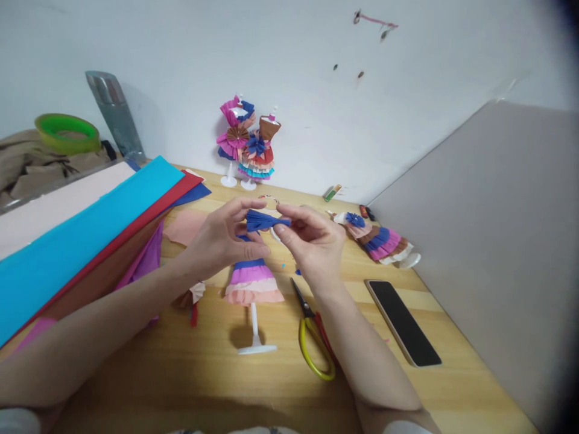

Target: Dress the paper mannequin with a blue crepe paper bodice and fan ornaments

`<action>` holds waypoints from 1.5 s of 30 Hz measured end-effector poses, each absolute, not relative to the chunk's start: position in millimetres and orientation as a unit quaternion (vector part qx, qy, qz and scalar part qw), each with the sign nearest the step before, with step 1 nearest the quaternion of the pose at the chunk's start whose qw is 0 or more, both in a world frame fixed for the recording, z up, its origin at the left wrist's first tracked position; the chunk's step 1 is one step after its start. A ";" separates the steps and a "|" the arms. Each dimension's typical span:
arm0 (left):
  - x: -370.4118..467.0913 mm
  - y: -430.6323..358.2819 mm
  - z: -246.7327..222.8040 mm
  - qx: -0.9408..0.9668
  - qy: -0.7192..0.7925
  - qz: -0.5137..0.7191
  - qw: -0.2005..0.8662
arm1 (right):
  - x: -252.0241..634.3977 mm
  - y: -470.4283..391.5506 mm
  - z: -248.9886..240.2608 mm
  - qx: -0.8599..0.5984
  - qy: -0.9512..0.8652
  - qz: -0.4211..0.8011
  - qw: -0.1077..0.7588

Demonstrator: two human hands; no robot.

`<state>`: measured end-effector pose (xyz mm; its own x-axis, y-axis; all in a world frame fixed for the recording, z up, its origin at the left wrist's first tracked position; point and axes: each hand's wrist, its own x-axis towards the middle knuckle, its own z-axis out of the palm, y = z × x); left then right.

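Observation:
A small fan of pleated blue paper (262, 221) is held between my two hands. My right hand (312, 235) pinches its narrow gathered end between thumb and forefinger. My left hand (233, 235) is curled round the wide end, fingers at its edge. Just beneath, a miniature dress form in a tiered blue, purple and pink paper skirt (254, 280) lies or stands on its white stand (256, 331); its upper part is hidden by my hands. Scissors (314, 331) with yellow and red handles lie beside my right wrist.
Crepe paper sheets (113, 205) cover the left side. Two dressed forms (256, 144) stand by the wall, and another (377, 238) lies at the right. A phone (402, 322), green tape (67, 132) and a bottle (115, 111) are around.

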<state>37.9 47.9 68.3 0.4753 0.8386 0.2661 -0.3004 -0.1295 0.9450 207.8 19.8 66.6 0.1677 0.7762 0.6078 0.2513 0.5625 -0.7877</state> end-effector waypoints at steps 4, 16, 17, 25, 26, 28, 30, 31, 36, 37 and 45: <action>40.8 45.7 70.6 0.553 0.243 0.446 0.661 | 206.6 18.7 66.1 -0.420 -0.611 0.213 0.636; 44.1 43.7 68.8 0.511 0.241 0.521 0.640 | 205.1 16.4 65.3 -0.413 -0.632 0.243 0.609; 44.1 43.8 68.9 0.512 0.238 0.520 0.641 | 205.1 16.5 65.3 -0.413 -0.633 0.246 0.607; 42.9 43.3 71.8 0.487 0.242 0.511 0.665 | 204.4 17.3 63.8 -0.426 -0.618 0.268 0.605; 42.7 43.4 72.1 0.484 0.240 0.513 0.667 | 204.6 17.6 63.6 -0.428 -0.612 0.267 0.609; 42.3 43.6 72.2 0.482 0.237 0.514 0.669 | 205.5 18.1 63.2 -0.428 -0.606 0.273 0.613; 41.9 44.0 71.9 0.485 0.236 0.512 0.668 | 206.8 18.6 62.7 -0.422 -0.609 0.293 0.604; 41.7 44.2 71.6 0.488 0.238 0.511 0.667 | 207.5 18.9 62.5 -0.420 -0.613 0.304 0.597; 41.0 45.0 71.1 0.504 0.244 0.501 0.660 | 208.2 20.9 61.8 -0.429 -0.633 0.311 0.564; 40.9 45.0 71.2 0.507 0.243 0.496 0.662 | 207.9 21.0 62.4 -0.431 -0.633 0.309 0.564; 43.6 43.5 70.3 0.506 0.243 0.473 0.679 | 201.8 16.6 72.4 -0.441 -0.596 0.319 0.590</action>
<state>43.6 43.5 70.3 0.4338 0.8886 0.1490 -0.3971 0.0401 0.9169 201.8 16.6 72.4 0.0856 0.9020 0.4231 0.1495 0.4083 -0.9005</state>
